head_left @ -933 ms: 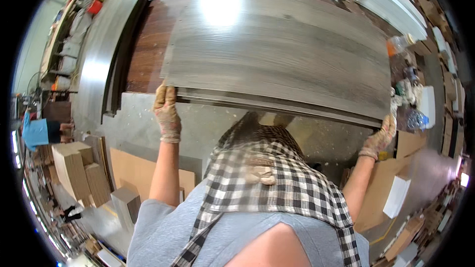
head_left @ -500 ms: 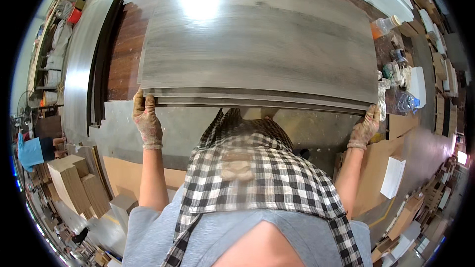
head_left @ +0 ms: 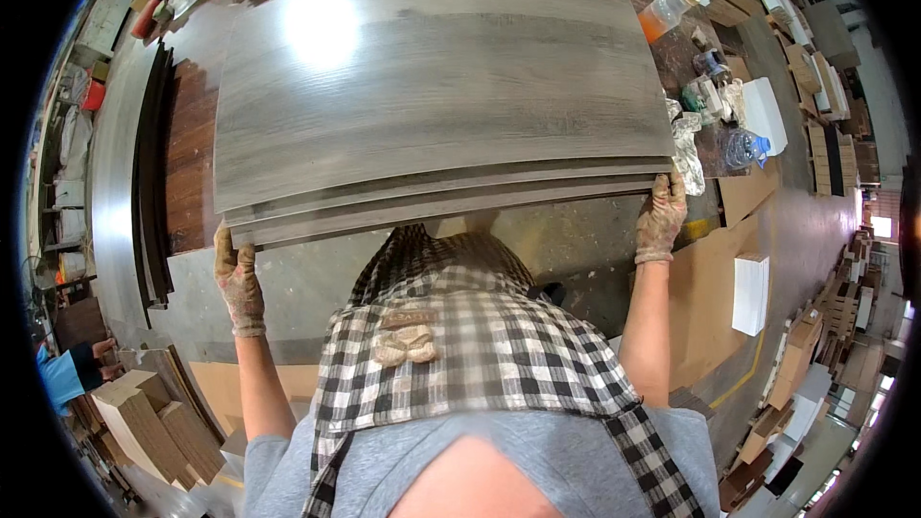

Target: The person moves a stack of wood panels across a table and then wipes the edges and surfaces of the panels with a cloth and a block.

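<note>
A stack of several grey wood-grain panels (head_left: pixel 451 86) lies in front of me on a dark red-brown tabletop (head_left: pixel 195 153). Their near edges are staggered in steps, the lower ones sticking out toward me. My left hand (head_left: pixel 238 283), in a stained work glove, grips the near left corner of the lower panels. At the near right corner, my gloved right hand (head_left: pixel 662 219) is closed on the edges of the stack. Fingertips under the panels are hidden on both sides.
More grey panels (head_left: pixel 120 173) are stacked at the left. To the right are a bottle with orange liquid (head_left: pixel 664 15), a clear plastic bottle (head_left: pixel 743 148) and crumpled wrapping (head_left: pixel 686 149). Cardboard (head_left: pixel 710 297) lies on the floor; a person in blue (head_left: pixel 63 379) is far left.
The stack and both hands appear farther left in view, and the near edge now slants up to the right. The panels' near edges show wider steps. Both hands keep their grip.
</note>
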A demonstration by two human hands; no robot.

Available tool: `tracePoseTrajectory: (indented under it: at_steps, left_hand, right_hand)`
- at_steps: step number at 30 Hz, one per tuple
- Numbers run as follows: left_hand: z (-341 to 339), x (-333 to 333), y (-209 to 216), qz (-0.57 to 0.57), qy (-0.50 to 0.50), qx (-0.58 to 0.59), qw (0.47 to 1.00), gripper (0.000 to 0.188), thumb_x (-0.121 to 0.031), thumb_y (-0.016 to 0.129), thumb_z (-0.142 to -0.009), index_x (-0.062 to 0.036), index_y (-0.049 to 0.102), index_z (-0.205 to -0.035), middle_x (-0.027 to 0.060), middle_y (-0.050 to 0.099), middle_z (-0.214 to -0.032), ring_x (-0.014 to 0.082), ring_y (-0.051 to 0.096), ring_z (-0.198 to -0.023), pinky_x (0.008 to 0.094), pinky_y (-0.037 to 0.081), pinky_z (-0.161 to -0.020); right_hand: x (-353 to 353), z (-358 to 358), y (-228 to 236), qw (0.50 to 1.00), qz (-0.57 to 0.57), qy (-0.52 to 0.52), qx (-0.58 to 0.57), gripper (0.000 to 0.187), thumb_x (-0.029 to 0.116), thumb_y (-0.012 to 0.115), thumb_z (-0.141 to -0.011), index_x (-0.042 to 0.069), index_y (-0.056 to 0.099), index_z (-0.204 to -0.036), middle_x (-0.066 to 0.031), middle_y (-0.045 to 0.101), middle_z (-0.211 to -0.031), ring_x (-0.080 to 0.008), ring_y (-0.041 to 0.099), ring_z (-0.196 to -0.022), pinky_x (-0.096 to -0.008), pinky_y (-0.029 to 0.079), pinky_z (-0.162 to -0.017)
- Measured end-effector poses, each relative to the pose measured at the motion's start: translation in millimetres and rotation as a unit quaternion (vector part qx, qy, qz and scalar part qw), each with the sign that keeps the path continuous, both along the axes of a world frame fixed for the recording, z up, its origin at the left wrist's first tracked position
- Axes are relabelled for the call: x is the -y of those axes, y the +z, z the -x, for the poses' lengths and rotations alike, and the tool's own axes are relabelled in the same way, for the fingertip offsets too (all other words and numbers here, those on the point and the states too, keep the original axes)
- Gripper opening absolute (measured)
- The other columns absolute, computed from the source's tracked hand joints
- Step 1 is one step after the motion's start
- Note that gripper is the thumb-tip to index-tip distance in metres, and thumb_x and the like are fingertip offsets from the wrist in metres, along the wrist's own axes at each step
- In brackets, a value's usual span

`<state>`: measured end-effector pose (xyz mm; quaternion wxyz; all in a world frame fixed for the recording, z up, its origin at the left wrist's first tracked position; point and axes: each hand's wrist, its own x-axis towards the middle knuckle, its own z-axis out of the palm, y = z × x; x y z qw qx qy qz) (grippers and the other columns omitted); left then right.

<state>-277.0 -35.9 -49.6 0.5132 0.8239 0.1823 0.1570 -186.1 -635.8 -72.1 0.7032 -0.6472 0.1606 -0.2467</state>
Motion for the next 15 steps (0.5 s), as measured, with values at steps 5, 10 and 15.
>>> tracePoseTrajectory:
  at_steps: [5, 10, 15]
  left_hand:
    - [-11.0, 11.0, -8.5, 0.061, 0.059, 0.052, 0.995, 0.049, -0.019, 0.066, -0.092, 0.0001, 0.051, -0.134, 0.0070, 0.058, -0.124, 0.0156, 0.053, -0.108, 0.0308, 0.043, -0.096]
    - [-19.7, 12.7, -12.1, 0.086, 0.107, 0.061, 0.989, 0.040, -0.016, 0.066, -0.091, -0.0005, 0.056, -0.127, 0.0041, 0.061, -0.115, 0.0111, 0.056, -0.095, 0.0254, 0.047, -0.085]
    - [-9.0, 9.0, -7.3, 0.142, 0.014, 0.069, 0.987, 0.047, -0.008, 0.066, -0.089, -0.0013, 0.051, -0.133, 0.0046, 0.057, -0.122, 0.0143, 0.053, -0.109, 0.0280, 0.045, -0.092]
  right_hand:
    - [-15.1, -11.9, -3.9, 0.996, 0.045, -0.068, 0.021, 0.037, 0.011, 0.066, -0.090, -0.001, 0.055, -0.122, -0.0028, 0.058, -0.107, -0.0114, 0.053, -0.095, -0.0268, 0.043, -0.090]
    - [-29.6, -24.0, 6.6, 0.985, 0.114, -0.126, -0.022, 0.041, 0.019, 0.072, -0.087, -0.001, 0.057, -0.119, -0.0038, 0.058, -0.108, -0.0125, 0.052, -0.098, -0.0279, 0.041, -0.092]
    - [5.1, -3.5, -6.3, 0.999, 0.036, 0.001, -0.021, 0.040, 0.013, 0.068, -0.089, 0.000, 0.057, -0.125, -0.0060, 0.058, -0.117, -0.0160, 0.053, -0.107, -0.0290, 0.040, -0.097]
